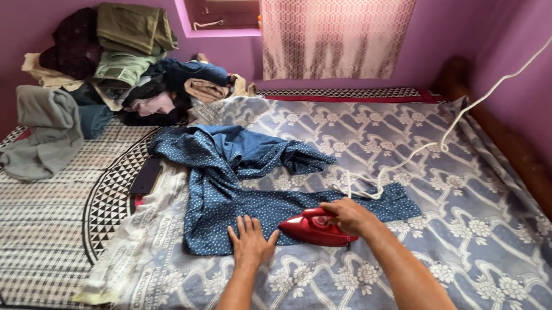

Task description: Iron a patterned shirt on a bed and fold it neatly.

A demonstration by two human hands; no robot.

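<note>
Right now the ironing looks only partly done, judging by how the cloth lies. Near the bottom centre of the frame the right hand [349,216] is clenched around the handle of a red iron [314,227], which rests on the lower stretch of a blue dotted garment [240,178]. Just left of the iron, the left hand [251,240] lies flat with fingers spread, pressing the garment's lower edge onto the grey flowered blanket [486,216]. The strip of cloth between the hands and out toward the right looks fairly smooth. The upper part of the garment, in the middle of the frame, is bunched and twisted, so that portion seems left to press. A white cord [458,118] trails from the iron up to the upper right. In the upper left a pile of clothes [119,66] sits heaped against the purple wall, and a dark phone [146,176] lies on the patterned bedspread beside the garment
</note>
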